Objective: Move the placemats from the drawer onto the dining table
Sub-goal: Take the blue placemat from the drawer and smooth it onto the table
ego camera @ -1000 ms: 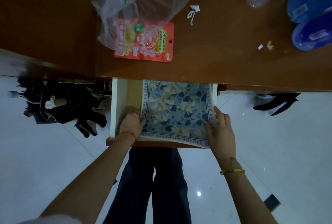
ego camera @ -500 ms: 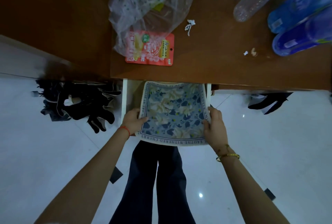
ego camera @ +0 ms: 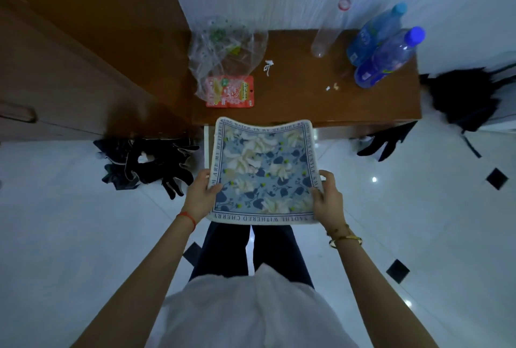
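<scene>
Two hands hold one placemat between them, level and face up, in front of the person's waist. Left hand point(ego camera: 201, 197) grips the mat's left edge near the close corner, thumb on top and fingers curled underneath; right hand point(ego camera: 327, 202) grips the right edge at about the same height in the same way. Neither hand is nearer the load; the hold is even. Placemat point(ego camera: 264, 171), blue with pale flowers and a lettered border, appears roughly square, so no long axis governs the carry; its far edge sags slightly upward at the corners and reaches out toward the wooden cabinet top point(ego camera: 307, 102). Only a pale strip of the open drawer point(ego camera: 206, 146) shows, just past the left edge of the mat; the rest lies hidden beneath it, so whether more mats remain inside cannot be told. On the cabinet top, well beyond the mat, stand a clear plastic bag point(ego camera: 226, 54), a red packet point(ego camera: 230, 92) and blue bottles point(ego camera: 385, 51). Dark clothing point(ego camera: 150, 163) lies on the floor to the left. No dining table is in view; the carry, as judged, calls for turning away from the cabinet with the mat kept flat.
</scene>
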Available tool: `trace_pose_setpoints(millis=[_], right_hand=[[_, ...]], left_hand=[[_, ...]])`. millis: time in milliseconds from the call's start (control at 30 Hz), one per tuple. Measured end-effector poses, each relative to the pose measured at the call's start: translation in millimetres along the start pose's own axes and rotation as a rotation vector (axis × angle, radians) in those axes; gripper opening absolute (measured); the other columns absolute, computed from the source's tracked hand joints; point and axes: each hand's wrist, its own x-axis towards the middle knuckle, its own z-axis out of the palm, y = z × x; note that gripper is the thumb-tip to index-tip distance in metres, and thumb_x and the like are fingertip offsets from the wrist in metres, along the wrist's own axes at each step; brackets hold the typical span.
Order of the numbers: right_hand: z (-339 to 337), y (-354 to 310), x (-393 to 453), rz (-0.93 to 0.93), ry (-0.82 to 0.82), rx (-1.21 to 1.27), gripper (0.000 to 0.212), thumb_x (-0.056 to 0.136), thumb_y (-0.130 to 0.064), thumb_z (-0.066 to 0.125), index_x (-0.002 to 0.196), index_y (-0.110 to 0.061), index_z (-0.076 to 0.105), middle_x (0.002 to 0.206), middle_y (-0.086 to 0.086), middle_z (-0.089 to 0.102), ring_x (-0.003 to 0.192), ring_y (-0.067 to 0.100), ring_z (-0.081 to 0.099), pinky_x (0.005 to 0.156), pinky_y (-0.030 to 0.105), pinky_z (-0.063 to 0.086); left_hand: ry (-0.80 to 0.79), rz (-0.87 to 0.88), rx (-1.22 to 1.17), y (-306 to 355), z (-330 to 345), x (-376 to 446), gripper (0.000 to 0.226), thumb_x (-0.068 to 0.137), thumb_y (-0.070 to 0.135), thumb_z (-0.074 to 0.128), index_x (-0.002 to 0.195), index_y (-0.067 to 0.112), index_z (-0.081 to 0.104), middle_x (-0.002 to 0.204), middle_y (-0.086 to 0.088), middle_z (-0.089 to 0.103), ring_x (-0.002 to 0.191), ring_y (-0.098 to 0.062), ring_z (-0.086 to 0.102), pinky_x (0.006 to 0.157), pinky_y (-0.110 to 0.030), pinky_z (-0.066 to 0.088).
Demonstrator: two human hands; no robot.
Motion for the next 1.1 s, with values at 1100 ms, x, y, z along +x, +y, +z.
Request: trace_pose_setpoints(millis=[1100], right_hand=[[-81.3,-27.6,-281.3,0.238,0.978,0.355,0.033,0.091,0.001,0.053,0.123,-0.004,0.045,0.098,-0.004,0.064,0.074,-0.009,0.056,0.059,-0.001,0.039]], left_hand=[[-0.617,0.659,0.218,177.3,43.7,-131.5,0.035,0.091,0.005,0.057,0.123,0.018,0.052,0.111,0.0,0.068,0.096,-0.016,0.068,0.078,-0.038,0.058]])
